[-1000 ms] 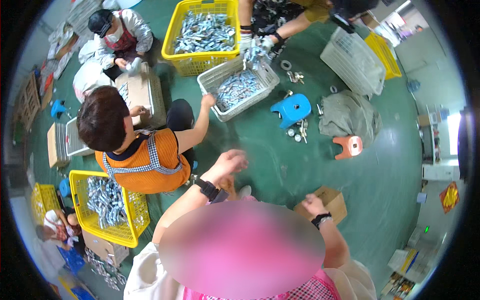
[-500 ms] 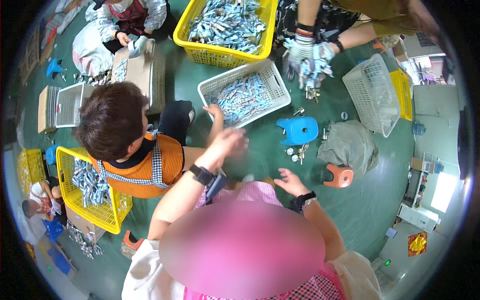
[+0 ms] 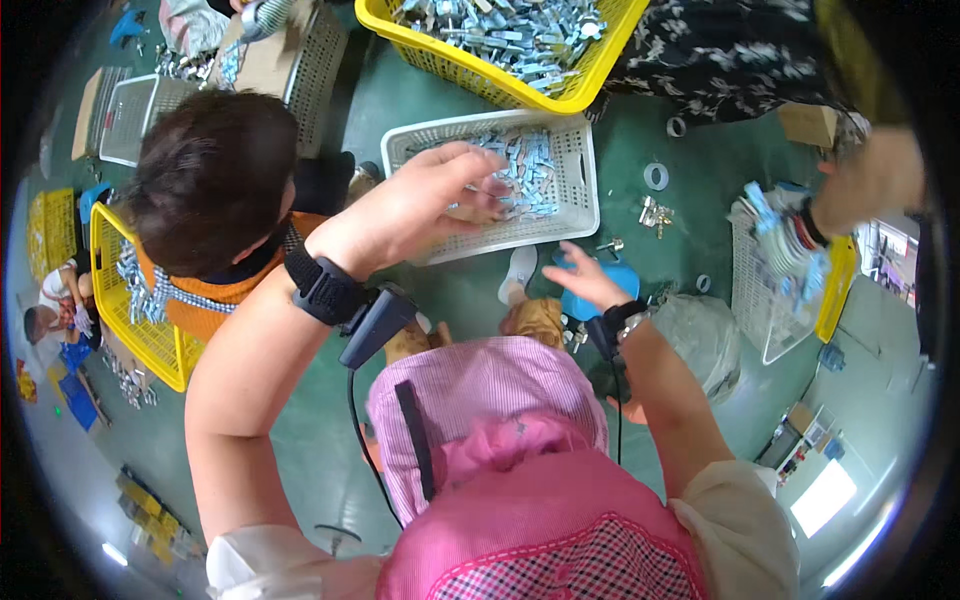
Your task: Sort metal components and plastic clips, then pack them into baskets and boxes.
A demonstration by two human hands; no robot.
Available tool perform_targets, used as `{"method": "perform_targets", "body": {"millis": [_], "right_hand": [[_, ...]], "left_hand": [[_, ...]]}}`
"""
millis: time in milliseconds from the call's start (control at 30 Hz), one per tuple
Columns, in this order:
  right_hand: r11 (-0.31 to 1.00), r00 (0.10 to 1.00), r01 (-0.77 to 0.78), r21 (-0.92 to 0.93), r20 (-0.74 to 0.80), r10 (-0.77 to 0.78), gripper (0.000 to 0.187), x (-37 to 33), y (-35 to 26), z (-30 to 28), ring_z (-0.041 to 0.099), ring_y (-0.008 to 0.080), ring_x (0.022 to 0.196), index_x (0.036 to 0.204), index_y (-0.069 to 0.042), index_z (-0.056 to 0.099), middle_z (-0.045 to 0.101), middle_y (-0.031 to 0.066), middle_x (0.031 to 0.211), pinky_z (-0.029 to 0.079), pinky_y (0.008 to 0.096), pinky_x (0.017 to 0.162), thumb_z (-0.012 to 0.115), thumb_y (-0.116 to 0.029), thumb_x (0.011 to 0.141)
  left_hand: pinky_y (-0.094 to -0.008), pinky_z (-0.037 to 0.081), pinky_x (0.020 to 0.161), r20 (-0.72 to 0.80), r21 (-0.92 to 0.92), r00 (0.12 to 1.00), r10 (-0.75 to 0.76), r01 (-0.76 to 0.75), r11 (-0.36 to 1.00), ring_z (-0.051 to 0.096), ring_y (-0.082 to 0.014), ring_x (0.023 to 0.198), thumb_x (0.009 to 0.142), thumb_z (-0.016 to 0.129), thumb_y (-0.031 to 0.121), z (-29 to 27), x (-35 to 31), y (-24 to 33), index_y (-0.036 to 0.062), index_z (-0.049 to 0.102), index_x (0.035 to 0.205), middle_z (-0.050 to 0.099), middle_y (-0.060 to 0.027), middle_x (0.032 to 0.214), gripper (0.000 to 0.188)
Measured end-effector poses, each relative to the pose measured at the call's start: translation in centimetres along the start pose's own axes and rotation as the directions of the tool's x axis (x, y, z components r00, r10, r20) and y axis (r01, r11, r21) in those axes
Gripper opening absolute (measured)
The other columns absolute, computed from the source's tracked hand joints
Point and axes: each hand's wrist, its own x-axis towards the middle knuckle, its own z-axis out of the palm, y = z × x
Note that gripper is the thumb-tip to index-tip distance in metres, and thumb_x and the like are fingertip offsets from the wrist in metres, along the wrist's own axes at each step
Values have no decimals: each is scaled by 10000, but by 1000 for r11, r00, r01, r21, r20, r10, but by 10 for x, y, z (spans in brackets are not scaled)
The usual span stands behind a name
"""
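My left hand (image 3: 405, 205) hovers over the near left side of a white plastic basket (image 3: 590, 190). Its fingers are apart and somewhat blurred, and I see nothing held in them. Inside the basket lie many small blue-and-silver wrapped pieces (image 3: 530, 165), partly hidden by the hand. My right hand (image 3: 592, 283) is lower and to the right, fingers spread, holding nothing. Behind that hand is a blue stool (image 3: 618, 290), which it partly covers. Both my wrists carry black straps with devices.
A yellow basket (image 3: 430, 45) full of similar pieces stands beyond. At left sits a person in orange (image 3: 235, 285), beside another yellow basket (image 3: 178, 370). To the right, a co-worker's gloved hand (image 3: 785, 255) with blue pieces is over a white crate (image 3: 755, 310). A grey bag (image 3: 700, 340) lies nearer.
My left hand has moved up and forward to over the white basket. My right hand stays open near the blue stool. The co-worker's gloved hand has shifted right, to the white crate.
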Motion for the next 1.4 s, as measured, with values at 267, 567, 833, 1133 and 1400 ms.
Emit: {"method": "perform_targets", "body": {"millis": [267,567,833,1133,1400], "right_hand": [[991,987,-125,-56,-108,119,869,167,62,-62,402,346,1267,1382,38,299,373,288,1370,323,372,1036,665,-460,770],[757,901,278,-591,-114,-420,690,334,129,-36,423,391,1207,1309,-98,451,460,222,1299,357,455,998,660,-402,725],[536,921,87,-840,-137,-365,717,509,117,-21,333,385,1273,1350,-283,427,379,146,1395,306,617,968,607,-529,700],[494,981,196,-847,171,-95,660,458,179,51,301,415,1258,1290,-310,498,345,139,1393,333,648,941,653,-537,690],[737,829,63,-673,-376,-414,630,487,255,-18,384,439,1177,1297,-230,489,406,247,1308,349,524,966,632,-514,752]], "left_hand": [[-375,397,924,-186,-13,970,-154,154,988,491,-169,1134,902,479,360,-28,167,-203,90,460,1278,543,-51,1194,463],[-343,380,915,-356,-71,892,-279,272,960,467,-174,1154,881,530,400,-110,247,-351,76,411,1328,517,-59,1230,565],[-301,400,879,-349,85,903,-250,297,951,460,-168,1128,892,537,361,-162,282,-341,63,349,1377,454,-78,1308,599],[-322,395,897,-271,106,926,-264,301,948,421,-210,1207,869,570,394,-180,326,-365,86,201,1456,350,-108,1413,759],[-384,407,907,-352,491,927,-131,302,817,419,-270,1201,806,642,421,-192,401,-353,18,200,1369,315,-184,1356,821]]}}
